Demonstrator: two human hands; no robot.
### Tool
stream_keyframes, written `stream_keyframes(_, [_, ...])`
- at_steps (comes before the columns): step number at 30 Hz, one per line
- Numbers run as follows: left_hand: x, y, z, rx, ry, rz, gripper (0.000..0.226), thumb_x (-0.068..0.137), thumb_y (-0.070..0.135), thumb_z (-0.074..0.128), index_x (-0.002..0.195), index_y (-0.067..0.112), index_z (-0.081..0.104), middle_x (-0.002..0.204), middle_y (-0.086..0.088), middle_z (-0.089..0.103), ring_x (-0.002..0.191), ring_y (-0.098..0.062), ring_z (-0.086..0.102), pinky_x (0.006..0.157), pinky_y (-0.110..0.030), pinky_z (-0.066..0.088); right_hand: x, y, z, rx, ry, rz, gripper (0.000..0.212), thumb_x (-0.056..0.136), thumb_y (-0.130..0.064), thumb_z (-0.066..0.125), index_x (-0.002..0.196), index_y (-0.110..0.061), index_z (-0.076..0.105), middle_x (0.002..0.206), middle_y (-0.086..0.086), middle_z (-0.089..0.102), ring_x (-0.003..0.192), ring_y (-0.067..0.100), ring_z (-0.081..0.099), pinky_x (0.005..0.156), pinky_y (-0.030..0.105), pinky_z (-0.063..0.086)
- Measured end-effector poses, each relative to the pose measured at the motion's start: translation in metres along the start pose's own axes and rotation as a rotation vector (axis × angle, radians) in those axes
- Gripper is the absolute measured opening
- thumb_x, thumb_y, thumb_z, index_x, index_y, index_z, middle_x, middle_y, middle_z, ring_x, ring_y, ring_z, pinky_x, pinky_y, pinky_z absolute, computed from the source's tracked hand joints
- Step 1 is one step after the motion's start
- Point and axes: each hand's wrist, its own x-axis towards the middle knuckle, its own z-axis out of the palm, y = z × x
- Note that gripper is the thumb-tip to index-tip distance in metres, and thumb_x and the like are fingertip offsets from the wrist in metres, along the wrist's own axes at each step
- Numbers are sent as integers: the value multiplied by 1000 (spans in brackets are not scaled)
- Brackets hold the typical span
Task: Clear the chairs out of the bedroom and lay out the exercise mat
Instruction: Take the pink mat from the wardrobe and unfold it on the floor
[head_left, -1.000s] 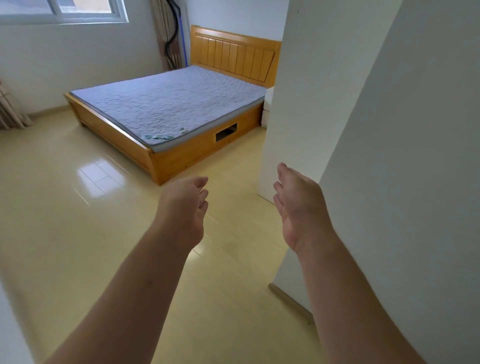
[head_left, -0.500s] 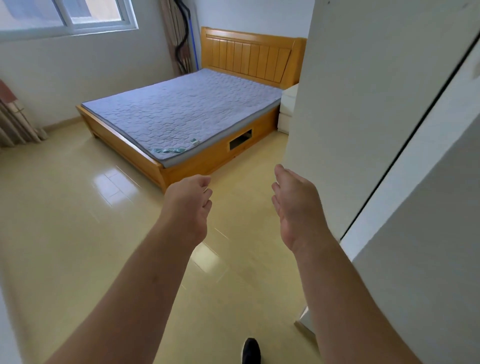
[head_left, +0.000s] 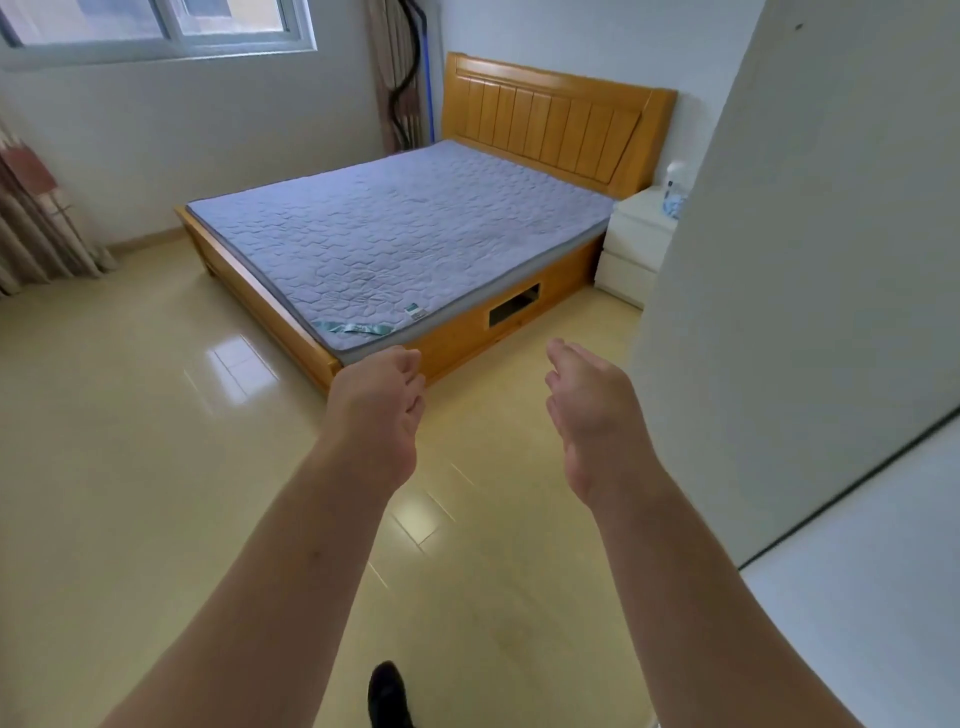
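Two bare forearms reach forward from the bottom edge, with both hands raised over the floor and well apart from each other. One dark shoe (head_left: 387, 691) shows at the bottom edge between the forearms, planted on the tiles.

Left hand (head_left: 375, 415): back of hand toward the camera, fingers loosely curled inward, grasping nothing.
Right hand (head_left: 595, 415): palm turned toward the left hand, fingers relaxed and slightly bent, grasping nothing. Neither hand touches any object.

Floor (head_left: 156, 467): glossy pale yellow tiles with a window reflection left of the left hand.

Right side: a white wall (head_left: 805, 260) fills the frame from top to lower right. A dark line separates it from a second white panel (head_left: 883, 597) nearer the camera. Door or wall, cannot tell.

Beyond the hands: a wooden bed frame (head_left: 467, 338) set at an angle, with its near corner just past the left hand. A rectangular opening (head_left: 513, 310) is cut into its side board. A grey quilted mattress (head_left: 395, 234) lies on it, bare, with a green strip (head_left: 358, 327) at its near corner.

A white nightstand (head_left: 634, 244) stands beside the bed, partly hidden by the wall, with a white bottle (head_left: 674, 182) on top. Slatted headboard (head_left: 550, 124) against the far wall.

Curtains hang at the far corner (head_left: 395, 78) and the left edge (head_left: 36, 228). Window (head_left: 156, 26) at upper left.

Chairs and exercise mat: location cannot be told from this view.
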Motion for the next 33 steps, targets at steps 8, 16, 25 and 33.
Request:
stream_keyframes(8, [172,81,47,10,-99,-32,36,101,3,42,135,-2,50,142,-13,53,136,-24,47,115,-37,36,156,-34,86,-11,72,-40,62,100,-40,52,152,-13,35,155,0,40,141,16,39,117,42,33])
stream_keyframes(16, [305,131,119,115,-191,-45,22,100,1,39,108,1,59,133,-14,59,130,-23,53,111,-36,41,277,-62,121,-21,174,-45,61,99,-40,52,151,-14,37,154,1,43,141,15,40,118,41,32])
stream_keyframes(25, [455,131,244,177,-278,-116,43,99,9,43,141,0,46,149,-15,46,140,-26,42,116,-39,34,463,-75,100,40,286,-14,56,101,-35,51,151,-14,38,153,2,44,139,16,42,117,43,33])
stream_keyframes(33, [562,161,402,223,-358,10,39,99,11,47,137,4,51,147,-15,49,138,-28,44,116,-41,34,650,-155,67,82,285,-82,57,100,-40,51,152,-19,38,154,-5,42,140,13,41,118,42,32])
